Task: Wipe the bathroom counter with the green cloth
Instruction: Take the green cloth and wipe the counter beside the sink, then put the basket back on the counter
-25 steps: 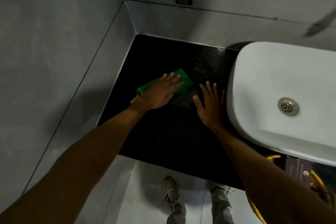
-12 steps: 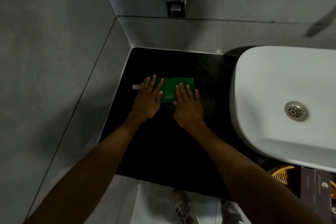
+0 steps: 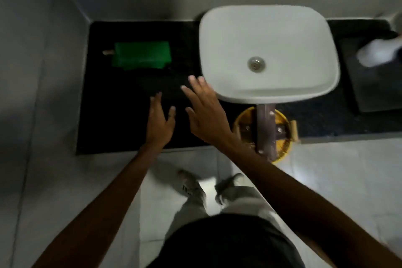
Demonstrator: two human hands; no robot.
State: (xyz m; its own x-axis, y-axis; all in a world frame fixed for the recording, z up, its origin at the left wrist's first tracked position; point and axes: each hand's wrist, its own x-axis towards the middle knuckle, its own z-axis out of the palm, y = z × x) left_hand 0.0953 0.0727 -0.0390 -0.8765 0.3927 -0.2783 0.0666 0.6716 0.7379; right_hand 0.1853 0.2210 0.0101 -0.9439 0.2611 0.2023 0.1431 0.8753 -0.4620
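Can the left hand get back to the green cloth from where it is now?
Probably yes. The left hand hangs open over the black counter, nearer the front edge, and the green cloth lies folded farther back toward the wall. Only bare counter shows between them; the right hand is off beside the sink.

Single head-worn wide-angle view, looking steeply down from above the person's chest. Faces the back wall; black worktop (image 3: 121, 115) spans the upper half, white basin (image 3: 289, 35) centre-right, floor tiles (image 3: 337, 180) and shoes below. Both forearms enter from bottom edge. Arm's-length range, edges blurred. No second view to overlap
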